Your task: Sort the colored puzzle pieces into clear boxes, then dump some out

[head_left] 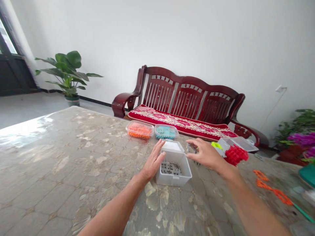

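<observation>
A small clear plastic box (173, 177) with its lid flipped back stands on the marble-patterned table (73, 157); grey pieces lie inside it. My left hand (154, 161) rests flat against the box's left wall, fingers stretched out. My right hand (205, 154) hovers just right of the box with fingers loosely spread and curved, holding nothing that I can see.
Behind the box sit a tub of orange beads (139, 129) and a tub of teal beads (166, 131). To the right are a red bead cluster (235, 154), yellow-green bits (216, 145), an open clear case (238, 143) and an orange bead string (270, 188). A red wooden bench (187, 108) stands beyond.
</observation>
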`<state>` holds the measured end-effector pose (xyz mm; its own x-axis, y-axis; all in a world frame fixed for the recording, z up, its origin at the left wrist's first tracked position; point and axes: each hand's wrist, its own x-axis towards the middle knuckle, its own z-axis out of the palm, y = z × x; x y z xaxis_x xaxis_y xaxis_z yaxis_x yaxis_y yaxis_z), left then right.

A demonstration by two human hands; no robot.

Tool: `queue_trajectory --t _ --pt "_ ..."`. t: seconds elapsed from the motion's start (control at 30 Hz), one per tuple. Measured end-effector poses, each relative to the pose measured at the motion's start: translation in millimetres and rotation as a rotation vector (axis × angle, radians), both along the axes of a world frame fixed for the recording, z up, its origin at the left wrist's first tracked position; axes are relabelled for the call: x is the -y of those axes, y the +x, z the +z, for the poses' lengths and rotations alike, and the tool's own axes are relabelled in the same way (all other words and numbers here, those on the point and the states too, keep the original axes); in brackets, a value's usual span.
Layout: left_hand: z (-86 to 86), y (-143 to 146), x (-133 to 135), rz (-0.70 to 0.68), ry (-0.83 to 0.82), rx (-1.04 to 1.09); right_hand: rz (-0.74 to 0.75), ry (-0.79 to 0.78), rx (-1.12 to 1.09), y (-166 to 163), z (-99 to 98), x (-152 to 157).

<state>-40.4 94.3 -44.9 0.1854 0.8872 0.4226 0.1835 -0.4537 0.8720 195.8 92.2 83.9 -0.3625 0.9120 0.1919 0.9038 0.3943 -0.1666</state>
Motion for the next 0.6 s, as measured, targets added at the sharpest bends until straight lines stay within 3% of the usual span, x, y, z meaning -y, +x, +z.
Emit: queue_trajectory --t 0.1,0.23,0.4,0.53,0.6 --pt "-0.9 0 -1 0.002 0.004 -0.009 0.167 -0.064 -0.104 -33 6.7 18" --pt "-2.4 0 -1 0.006 0.014 0.002 0.295 -0.14 -0.097 -60 -6.4 23" --pt "-2.8 1 -1 -0.007 -0.009 0.008 0.329 -0.275 -0.093 -70 -26.5 13" --pt "-2.4 1 -1 -0.005 -0.007 0.019 0.424 -0.345 -0.173 -72 -24.6 15" --pt "-1.9 1 0 -0.002 -0.004 0.019 0.37 -0.282 -0.223 -66 -19.5 14"
